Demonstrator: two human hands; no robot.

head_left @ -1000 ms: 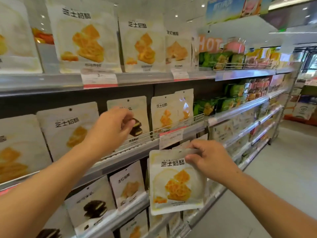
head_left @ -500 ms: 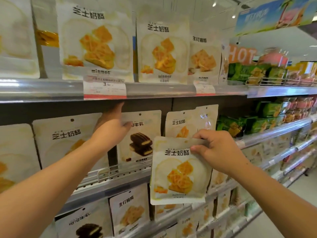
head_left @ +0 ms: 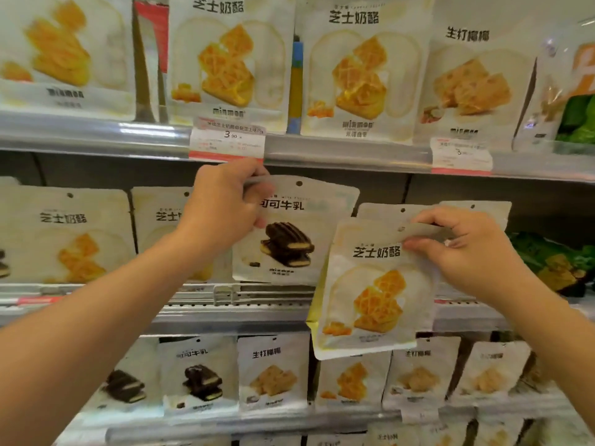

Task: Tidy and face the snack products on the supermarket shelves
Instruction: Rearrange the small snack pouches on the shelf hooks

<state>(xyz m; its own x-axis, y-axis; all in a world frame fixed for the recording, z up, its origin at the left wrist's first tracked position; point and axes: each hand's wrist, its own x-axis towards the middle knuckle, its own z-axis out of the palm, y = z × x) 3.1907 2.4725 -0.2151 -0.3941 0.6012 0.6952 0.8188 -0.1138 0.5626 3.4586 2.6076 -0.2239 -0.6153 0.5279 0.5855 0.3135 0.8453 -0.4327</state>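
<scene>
Head view: three tiers of supermarket shelving filled with white snack pouches, with both hands raised to the middle tier.
Top shelf (head_left: 347, 152): upright pouches picturing yellow waffle biscuits, one at the right picturing pale crackers; a price label (head_left: 227, 140) hangs on the shelf's front edge, directly above the left hand.
Middle shelf (head_left: 231, 312): waffle pouches at the left, then a chocolate biscuit pouch (head_left: 294, 233) standing upright behind a low wire rail; green packets (head_left: 553, 262) sit at the far right.
Bottom shelf (head_left: 289, 420): a row of smaller-looking pouches (dark sandwich biscuits at the left, tan and yellow biscuits to the right).
Left hand (head_left: 225, 204): arm reaching up from the lower left, fingers curled over the chocolate biscuit pouch's top left corner, gripping it just under the top shelf's edge.
Right hand (head_left: 467, 249): arm coming in from the lower right, thumb and fingers pinching the top right corner of a cheese waffle pouch (head_left: 373, 291).
Cheese waffle pouch: off the shelf, hanging in front of the middle shelf's edge, slightly tilted, just right of the chocolate biscuit pouch and overlapping the pouches that stand behind it.
</scene>
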